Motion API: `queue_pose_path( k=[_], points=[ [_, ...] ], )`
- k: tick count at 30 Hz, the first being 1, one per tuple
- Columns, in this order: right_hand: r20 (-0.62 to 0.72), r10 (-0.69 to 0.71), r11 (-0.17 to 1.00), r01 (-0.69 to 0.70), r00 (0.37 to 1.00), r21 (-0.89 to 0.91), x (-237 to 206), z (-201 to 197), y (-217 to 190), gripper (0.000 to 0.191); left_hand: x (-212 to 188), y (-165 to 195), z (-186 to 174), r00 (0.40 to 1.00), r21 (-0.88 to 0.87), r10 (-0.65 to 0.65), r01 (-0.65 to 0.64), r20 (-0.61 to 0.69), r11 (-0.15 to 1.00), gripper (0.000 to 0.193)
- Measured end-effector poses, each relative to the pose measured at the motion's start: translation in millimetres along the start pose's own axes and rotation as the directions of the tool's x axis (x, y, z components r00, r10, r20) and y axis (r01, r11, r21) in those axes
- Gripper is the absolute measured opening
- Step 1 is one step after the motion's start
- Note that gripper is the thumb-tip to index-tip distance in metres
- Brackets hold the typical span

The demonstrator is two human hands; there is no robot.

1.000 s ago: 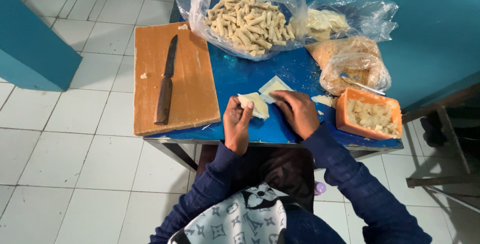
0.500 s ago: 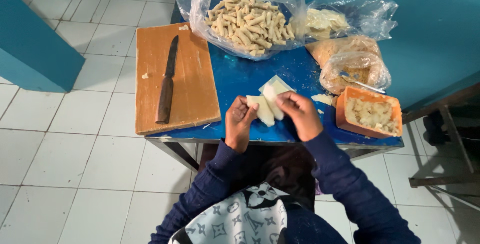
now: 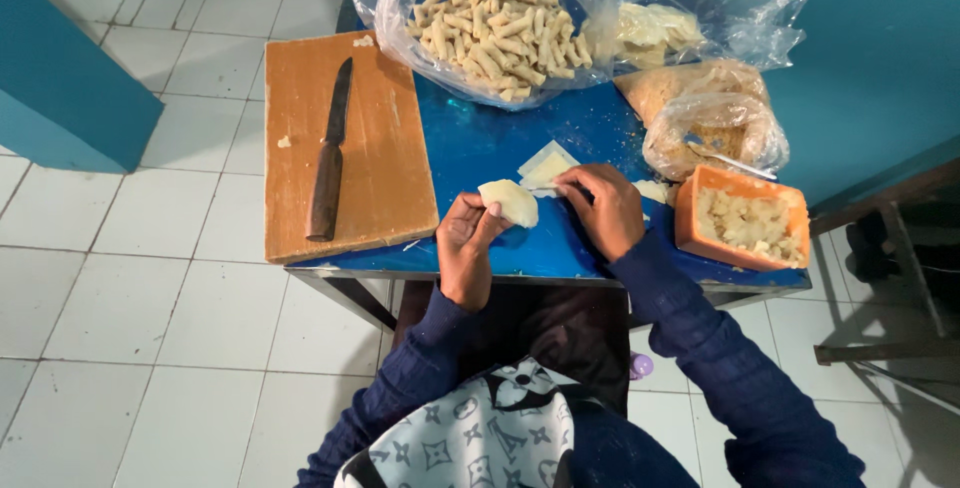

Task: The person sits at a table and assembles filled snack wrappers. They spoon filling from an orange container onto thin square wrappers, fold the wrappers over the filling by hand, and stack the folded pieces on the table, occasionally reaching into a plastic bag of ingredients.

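Observation:
My left hand [image 3: 466,246] holds a pale folded dough wrapper [image 3: 509,202] by its left end, just above the blue table [image 3: 480,143]. My right hand [image 3: 603,210] rests palm down on the table to the right, its fingertips on the edge of a flat stack of wrappers [image 3: 547,166]. An orange tub of pale chunky filling [image 3: 745,220] stands right of that hand.
A wooden cutting board [image 3: 385,148] with a dark-handled knife [image 3: 329,156] lies at the left. At the back sits a clear bag of finished rolls [image 3: 495,28]. More plastic bags [image 3: 712,98] sit at the back right. White floor tiles surround the table.
Both hands were together on one wrapper. Now my left hand has drawn it left and lifted it, while my right hand has moved to the wrapper stack.

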State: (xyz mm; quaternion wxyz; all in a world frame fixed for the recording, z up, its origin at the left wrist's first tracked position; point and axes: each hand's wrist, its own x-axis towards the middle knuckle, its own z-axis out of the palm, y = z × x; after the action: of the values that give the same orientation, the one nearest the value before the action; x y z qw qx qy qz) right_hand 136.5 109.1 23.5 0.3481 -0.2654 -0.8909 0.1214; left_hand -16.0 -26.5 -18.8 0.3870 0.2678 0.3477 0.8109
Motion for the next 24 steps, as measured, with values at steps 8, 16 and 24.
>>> queue_pose_path(
  k=[8, 16, 24],
  points=[
    [0.026, -0.071, 0.997, 0.071, 0.997, 0.015, -3.0, -14.4, -19.8, 0.011, 0.9, -0.9, 1.2, 1.0, -0.018, -0.02, 0.02, 0.008, 1.0, 0.009],
    [-0.029, 0.038, 0.946, -0.027, 0.999, 0.325, -9.5, -23.1, -72.6, 0.026, -1.3, -4.9, 15.3, 0.998, -0.022, -0.02, 0.021, 0.058, 1.0, 0.011],
    [0.129, 0.297, 0.794, -0.32, 0.946, 0.517, -21.0, -17.6, -58.6, 0.011, -8.2, 2.6, 19.9, 0.999, 0.176, 0.003, -0.012, 0.054, 0.984, 0.021]
  ],
)
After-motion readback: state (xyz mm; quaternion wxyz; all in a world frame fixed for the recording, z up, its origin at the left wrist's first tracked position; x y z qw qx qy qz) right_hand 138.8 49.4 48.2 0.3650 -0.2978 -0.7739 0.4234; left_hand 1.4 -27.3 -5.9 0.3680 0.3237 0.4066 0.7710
